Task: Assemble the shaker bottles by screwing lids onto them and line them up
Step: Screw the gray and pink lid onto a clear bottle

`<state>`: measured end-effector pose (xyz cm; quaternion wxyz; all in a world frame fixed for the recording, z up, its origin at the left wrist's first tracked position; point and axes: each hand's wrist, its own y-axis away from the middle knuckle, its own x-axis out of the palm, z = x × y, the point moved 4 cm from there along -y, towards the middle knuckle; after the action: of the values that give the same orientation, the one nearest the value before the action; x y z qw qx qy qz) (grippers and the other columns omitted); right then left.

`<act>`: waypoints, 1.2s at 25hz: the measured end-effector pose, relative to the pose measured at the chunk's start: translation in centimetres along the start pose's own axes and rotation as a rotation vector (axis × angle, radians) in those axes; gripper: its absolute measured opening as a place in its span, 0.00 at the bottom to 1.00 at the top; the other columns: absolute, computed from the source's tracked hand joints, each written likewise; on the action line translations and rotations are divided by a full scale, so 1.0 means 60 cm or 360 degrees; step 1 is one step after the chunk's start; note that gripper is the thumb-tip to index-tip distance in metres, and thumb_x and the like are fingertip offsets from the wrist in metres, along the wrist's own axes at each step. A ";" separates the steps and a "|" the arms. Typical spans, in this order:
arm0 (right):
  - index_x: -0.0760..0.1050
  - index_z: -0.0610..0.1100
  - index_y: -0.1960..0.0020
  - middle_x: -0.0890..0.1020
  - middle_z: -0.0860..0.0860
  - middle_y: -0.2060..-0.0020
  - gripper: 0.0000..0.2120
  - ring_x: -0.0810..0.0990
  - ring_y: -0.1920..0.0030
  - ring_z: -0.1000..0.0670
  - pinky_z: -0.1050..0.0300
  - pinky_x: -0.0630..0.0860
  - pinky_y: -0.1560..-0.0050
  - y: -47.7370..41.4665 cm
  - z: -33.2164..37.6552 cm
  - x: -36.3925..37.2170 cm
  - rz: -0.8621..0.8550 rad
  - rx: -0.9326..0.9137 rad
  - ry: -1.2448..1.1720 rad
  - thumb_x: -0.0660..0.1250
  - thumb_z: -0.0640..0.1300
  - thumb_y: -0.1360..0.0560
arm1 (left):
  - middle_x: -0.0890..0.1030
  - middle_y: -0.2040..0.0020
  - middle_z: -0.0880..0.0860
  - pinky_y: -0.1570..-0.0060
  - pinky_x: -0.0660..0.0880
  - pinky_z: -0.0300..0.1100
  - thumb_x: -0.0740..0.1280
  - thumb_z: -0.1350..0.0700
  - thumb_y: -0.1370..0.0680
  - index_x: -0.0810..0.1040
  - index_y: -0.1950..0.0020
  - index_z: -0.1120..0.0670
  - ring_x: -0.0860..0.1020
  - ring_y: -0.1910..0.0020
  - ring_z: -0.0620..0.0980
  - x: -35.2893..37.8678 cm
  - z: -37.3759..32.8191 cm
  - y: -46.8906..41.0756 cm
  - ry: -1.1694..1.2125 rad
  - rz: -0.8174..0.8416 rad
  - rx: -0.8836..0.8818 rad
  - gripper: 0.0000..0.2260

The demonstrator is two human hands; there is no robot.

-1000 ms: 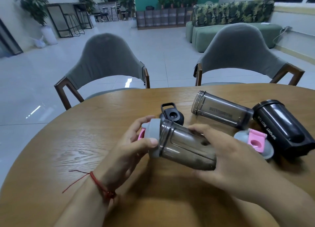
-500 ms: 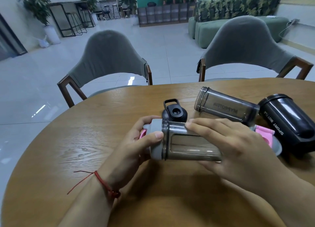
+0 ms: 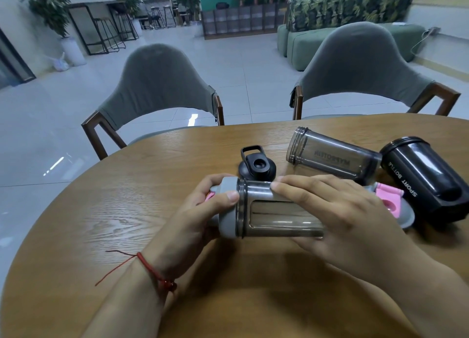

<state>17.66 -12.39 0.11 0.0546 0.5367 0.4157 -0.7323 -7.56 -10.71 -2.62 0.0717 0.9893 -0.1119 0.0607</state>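
Note:
A smoky clear shaker bottle (image 3: 274, 210) lies sideways above the round wooden table (image 3: 101, 223), held in both hands. My left hand (image 3: 193, 221) grips its grey lid (image 3: 228, 208), which has a pink flap. My right hand (image 3: 337, 216) wraps the bottle's body. Behind them a black lid (image 3: 257, 166) with a loop rests on the table. A second clear bottle (image 3: 330, 157) without a lid lies on its side at the right. A black bottle (image 3: 426, 180) marked SPORT BOTTLE lies beside it. A grey lid with a pink flap (image 3: 390, 203) sits partly behind my right hand.
Two grey chairs with wooden arms, one at the left (image 3: 157, 89) and one at the right (image 3: 360, 71), stand at the table's far edge. Beyond them are a tiled floor and a green sofa (image 3: 317, 35).
The bottle has swung from a slant to lying level. My right hand has slid up over the top of its body, and my left hand keeps hold of the lid.

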 end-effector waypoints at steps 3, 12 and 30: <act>0.75 0.54 0.21 0.81 0.57 0.27 0.45 0.84 0.35 0.45 0.40 0.83 0.44 -0.001 0.000 0.001 0.0005 0.0002 -0.0027 0.87 0.54 0.35 | 0.88 0.43 0.54 0.53 0.83 0.49 0.77 0.47 0.27 0.79 0.29 0.51 0.87 0.49 0.54 -0.004 -0.002 0.000 -0.0009 0.0012 0.0002 0.27; 0.74 0.52 0.20 0.81 0.55 0.26 0.47 0.84 0.35 0.44 0.39 0.83 0.42 0.000 0.003 0.003 0.0038 -0.0014 -0.0067 0.87 0.52 0.36 | 0.88 0.45 0.53 0.55 0.82 0.44 0.72 0.46 0.24 0.82 0.33 0.50 0.85 0.52 0.50 0.000 -0.006 0.004 -0.0064 -0.0009 -0.0045 0.21; 0.76 0.71 0.27 0.81 0.70 0.31 0.41 0.81 0.31 0.63 0.58 0.78 0.29 0.002 -0.017 -0.009 0.0635 0.0499 -0.1243 0.88 0.55 0.35 | 0.81 0.39 0.45 0.52 0.87 0.50 0.82 0.44 0.32 0.76 0.25 0.40 0.86 0.42 0.57 0.001 -0.025 0.030 -0.0616 0.0199 0.0425 0.36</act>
<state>18.71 -11.96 0.45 0.2651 0.2921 0.1368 -0.9087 -8.03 -12.21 -0.93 -0.0864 0.9743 -0.1755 -0.1113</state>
